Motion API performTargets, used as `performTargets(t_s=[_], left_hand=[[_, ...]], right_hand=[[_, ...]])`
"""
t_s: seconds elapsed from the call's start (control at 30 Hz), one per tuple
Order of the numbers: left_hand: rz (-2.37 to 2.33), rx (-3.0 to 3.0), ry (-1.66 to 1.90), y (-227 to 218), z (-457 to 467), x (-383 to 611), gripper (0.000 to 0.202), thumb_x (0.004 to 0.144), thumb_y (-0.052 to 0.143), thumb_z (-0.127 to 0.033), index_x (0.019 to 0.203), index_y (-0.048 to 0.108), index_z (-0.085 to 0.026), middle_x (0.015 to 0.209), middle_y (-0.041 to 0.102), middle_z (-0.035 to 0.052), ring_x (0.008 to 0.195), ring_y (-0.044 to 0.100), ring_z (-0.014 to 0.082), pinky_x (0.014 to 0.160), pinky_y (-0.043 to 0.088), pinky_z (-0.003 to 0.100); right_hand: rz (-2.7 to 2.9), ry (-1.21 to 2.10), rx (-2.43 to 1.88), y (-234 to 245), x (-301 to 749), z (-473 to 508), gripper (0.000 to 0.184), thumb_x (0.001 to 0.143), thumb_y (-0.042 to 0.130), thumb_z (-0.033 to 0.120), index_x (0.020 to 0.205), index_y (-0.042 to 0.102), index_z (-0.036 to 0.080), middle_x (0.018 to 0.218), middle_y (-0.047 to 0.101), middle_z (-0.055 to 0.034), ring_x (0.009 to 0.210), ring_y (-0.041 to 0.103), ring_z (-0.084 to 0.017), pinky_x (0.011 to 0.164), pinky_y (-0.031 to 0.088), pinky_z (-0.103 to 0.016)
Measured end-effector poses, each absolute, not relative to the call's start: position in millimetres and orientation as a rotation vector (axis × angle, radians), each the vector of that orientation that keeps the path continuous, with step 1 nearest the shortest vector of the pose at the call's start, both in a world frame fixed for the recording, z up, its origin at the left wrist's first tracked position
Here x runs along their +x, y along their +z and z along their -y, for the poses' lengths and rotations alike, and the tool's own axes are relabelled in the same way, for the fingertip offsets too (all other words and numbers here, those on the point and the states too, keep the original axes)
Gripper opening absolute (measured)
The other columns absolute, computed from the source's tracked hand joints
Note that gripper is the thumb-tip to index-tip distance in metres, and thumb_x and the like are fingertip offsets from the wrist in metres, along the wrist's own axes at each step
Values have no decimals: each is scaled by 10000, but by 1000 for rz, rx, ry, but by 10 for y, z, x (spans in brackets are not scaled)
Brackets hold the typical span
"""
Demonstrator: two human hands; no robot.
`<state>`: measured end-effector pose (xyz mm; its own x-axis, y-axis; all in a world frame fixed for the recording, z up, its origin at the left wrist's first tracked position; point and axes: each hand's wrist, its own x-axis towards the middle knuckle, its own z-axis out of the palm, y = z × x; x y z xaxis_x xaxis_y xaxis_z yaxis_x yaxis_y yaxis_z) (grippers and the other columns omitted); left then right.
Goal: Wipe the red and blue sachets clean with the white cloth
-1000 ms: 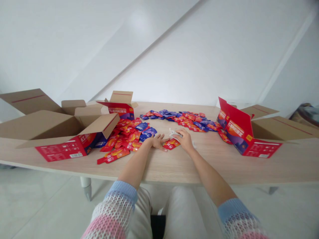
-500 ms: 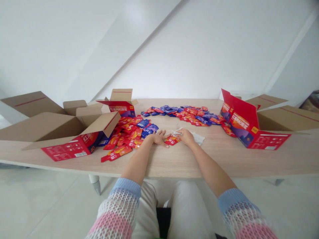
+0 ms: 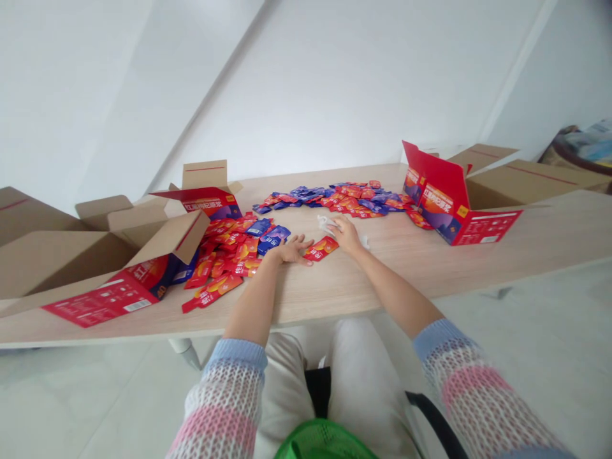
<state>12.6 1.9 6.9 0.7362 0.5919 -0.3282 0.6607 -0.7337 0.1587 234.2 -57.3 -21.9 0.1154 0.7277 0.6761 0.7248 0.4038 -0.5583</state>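
A red sachet (image 3: 322, 248) lies flat on the table between my two hands. My left hand (image 3: 291, 249) is spread, its fingertips by the sachet's left end; whether they press on it I cannot tell. In my right hand (image 3: 346, 233) a crumpled white tissue (image 3: 326, 222) is pinched, just above the sachet's far right corner. A bit of white also shows behind the right wrist. To the left of my left hand is a heap of red sachets (image 3: 224, 245), with a few blue sachets (image 3: 274, 238) at its right edge.
Behind my hands stretches a long heap of red and blue sachets (image 3: 329, 199). Open cartons stand at the left (image 3: 109, 290), the back left (image 3: 203, 199) and the right (image 3: 449, 204). The table's front edge (image 3: 325, 312) runs under my forearms. A green mesh thing (image 3: 325, 440) is at my lap.
My right hand has lifted the tissue off the table and gathered it, so more of the red sachet shows. My left hand stays spread at its left end. The view has tilted.
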Motion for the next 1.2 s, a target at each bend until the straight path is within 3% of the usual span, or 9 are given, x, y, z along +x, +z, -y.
performTargets(t_s=[0.17, 0.3, 0.43, 0.77, 0.97, 1.2], left_hand=[[-1010, 2667, -382, 40, -43, 148, 1026, 669, 499, -785, 1505, 167, -292, 1571, -62, 71, 1432, -79, 300, 1106, -18, 566], [-1012, 2647, -345, 19, -76, 170, 1148, 649, 526, -770, 1518, -14, -250, 1566, -78, 87, 1431, -68, 309, 1103, -24, 572], [-1021, 2635, -406, 26, -91, 181, 1209, 629, 532, -771, 1514, -61, -201, 1556, -111, 102, 1427, -85, 320, 1100, -38, 574], [-1014, 2656, -431, -16, -136, 185, 1191, 627, 518, -780, 1512, -71, -244, 1558, -131, 61, 1416, -112, 349, 1089, -29, 604], [-1000, 2670, -425, -19, -138, 184, 1203, 615, 498, -801, 1513, -73, -240, 1556, -128, 64, 1422, -104, 325, 1109, -23, 566], [-996, 2652, -401, 8, -88, 179, 1187, 614, 511, -800, 1518, -29, -255, 1558, -112, 58, 1421, -98, 335, 1104, -51, 573]], right_hand=[[2006, 146, -1256, -288, 2056, 628, 211, 856, 582, 223, 1029, 694, 180, 1022, 630, -74, 986, 564, -189, 890, 413, -292], [2251, 155, -1349, -319, 2047, 615, 232, 840, 611, 217, 1048, 712, 233, 1071, 647, -56, 1019, 566, -190, 895, 404, -279], [2125, 45, -1585, -279, 2154, 579, 244, 863, 583, 228, 1072, 705, 253, 1094, 648, -73, 1023, 566, -215, 891, 406, -294], [1770, -19, -2046, -385, 2594, 454, 259, 875, 554, 283, 1096, 671, 213, 1096, 626, -132, 1033, 553, -272, 871, 415, -355], [1699, -53, -1733, -348, 2793, 444, 285, 876, 517, 226, 1126, 628, 145, 1114, 616, -115, 1051, 535, -238, 932, 396, -360], [2073, 49, -1259, -236, 2330, 622, 264, 864, 551, 222, 1099, 665, 183, 1037, 614, -79, 987, 549, -210, 897, 408, -325]])
